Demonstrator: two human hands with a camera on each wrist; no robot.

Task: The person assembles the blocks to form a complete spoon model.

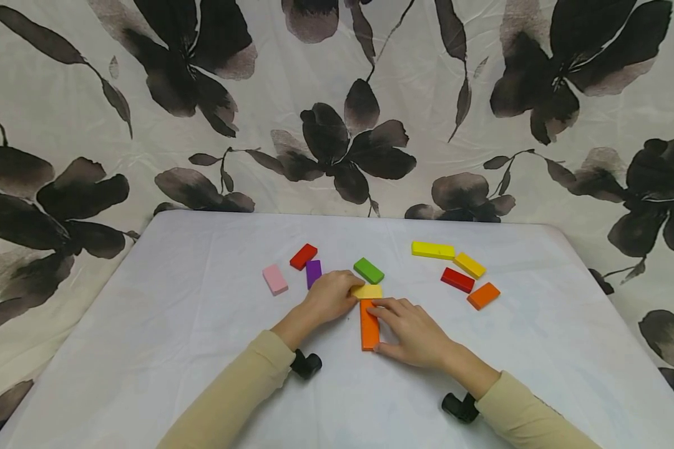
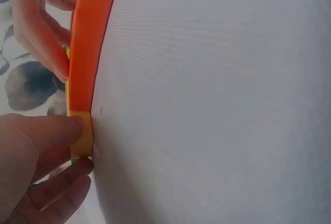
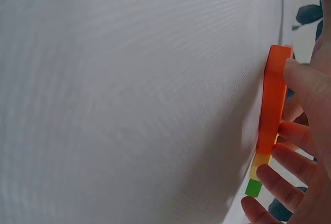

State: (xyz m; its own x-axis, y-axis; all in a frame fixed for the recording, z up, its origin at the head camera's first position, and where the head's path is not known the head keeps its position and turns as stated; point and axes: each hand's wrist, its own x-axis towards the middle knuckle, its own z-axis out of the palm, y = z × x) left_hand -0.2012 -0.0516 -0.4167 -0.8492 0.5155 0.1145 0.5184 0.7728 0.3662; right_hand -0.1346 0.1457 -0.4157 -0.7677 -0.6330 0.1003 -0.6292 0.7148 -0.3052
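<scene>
Well, I see the tan block lying flat, right between the two hands and crosswise at the far end of the long orange block. The two touch, like a letter T. The left hand pinches the tan block by its left end. The right hand has its fingers spread apart along the right side of the orange block, with the thumb at the near end and fingertips touching the far part.

Just past the tan block lies a green block; I can't tell if they touch. Close to the left hand is a purple block, partly hidden, and then a red block and a pink block. Well off to the right, four more sit close together: a long yellow one, a short yellow one, a dark red one and a small orange one.

It all lies on a table with a white cloth. Behind it hangs a pale sheet with big dark flowers. I see tan sleeves on both arms and a little black camera by each wrist.
</scene>
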